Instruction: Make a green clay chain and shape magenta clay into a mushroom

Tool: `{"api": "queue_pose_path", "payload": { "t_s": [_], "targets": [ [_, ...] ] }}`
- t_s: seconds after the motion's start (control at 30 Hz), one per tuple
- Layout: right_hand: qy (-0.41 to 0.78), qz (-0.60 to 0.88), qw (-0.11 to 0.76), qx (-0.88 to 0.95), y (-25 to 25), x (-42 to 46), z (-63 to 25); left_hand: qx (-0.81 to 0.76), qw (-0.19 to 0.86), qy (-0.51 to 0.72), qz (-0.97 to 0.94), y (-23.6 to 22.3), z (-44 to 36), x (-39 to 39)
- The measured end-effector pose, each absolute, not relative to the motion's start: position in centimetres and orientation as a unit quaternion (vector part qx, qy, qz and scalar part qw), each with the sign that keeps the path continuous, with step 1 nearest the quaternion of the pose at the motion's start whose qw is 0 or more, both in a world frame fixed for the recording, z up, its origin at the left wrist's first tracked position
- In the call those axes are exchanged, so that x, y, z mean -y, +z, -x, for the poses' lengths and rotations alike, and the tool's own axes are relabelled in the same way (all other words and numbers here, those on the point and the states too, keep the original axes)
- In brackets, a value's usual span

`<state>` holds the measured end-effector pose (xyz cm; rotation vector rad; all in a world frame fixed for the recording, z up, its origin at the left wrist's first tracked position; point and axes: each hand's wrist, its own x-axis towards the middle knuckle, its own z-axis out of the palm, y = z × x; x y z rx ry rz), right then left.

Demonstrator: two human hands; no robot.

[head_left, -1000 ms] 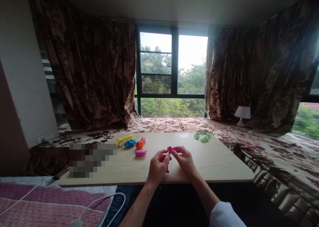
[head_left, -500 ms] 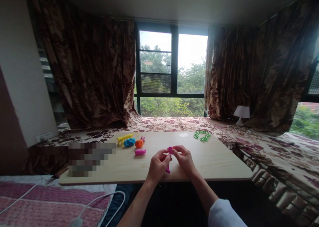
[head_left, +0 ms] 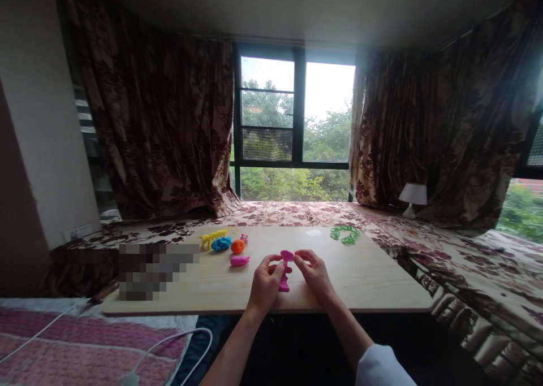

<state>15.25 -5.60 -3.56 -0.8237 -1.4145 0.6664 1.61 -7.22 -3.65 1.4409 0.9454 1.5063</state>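
Observation:
Both hands meet over the near middle of a light wooden table [head_left: 373, 278] and hold a small magenta toy piece [head_left: 285, 273] upright between them. My left hand [head_left: 265, 287] pinches it from the left, fingers curled round its stem. From the right, my right hand [head_left: 313, 276] pinches the flared top with thumb and forefinger. To the left on the table lie a pink piece [head_left: 240, 260], an orange ball [head_left: 237, 246], a blue lump [head_left: 221, 243] and a yellow animal figure [head_left: 212, 237].
A green chain of links [head_left: 345, 233] lies at the table's far right. A blurred patch covers something at the table's left end. White cables [head_left: 169, 341] trail over a pink blanket at the lower left. A small white lamp [head_left: 412, 196] stands on the window seat.
The magenta piece now stands more upright and shows more between my hands; my fingers have shifted slightly on it. The other toys have not moved.

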Motion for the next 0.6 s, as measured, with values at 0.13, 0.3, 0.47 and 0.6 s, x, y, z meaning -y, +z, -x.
{"api": "queue_pose_path", "payload": {
  "t_s": [0.13,0.3,0.47,0.6],
  "targets": [
    [0.278,0.356,0.636,0.626,-3.89,5.43,-15.2,-0.357,0.434,0.585,-0.585,-3.53,-1.66,7.41],
    [0.276,0.344,0.642,0.627,-4.07,5.14,-15.31,-0.348,0.45,0.57,-0.593,-3.82,-2.02,7.18],
    [0.276,0.338,0.642,0.63,-3.79,5.25,-15.41,-0.359,0.443,0.577,-0.585,-4.18,-2.14,6.78],
    [0.267,0.347,0.647,0.625,-3.63,5.5,-15.37,-0.372,0.453,0.587,-0.559,-3.88,-1.86,7.03]
  ]
}}
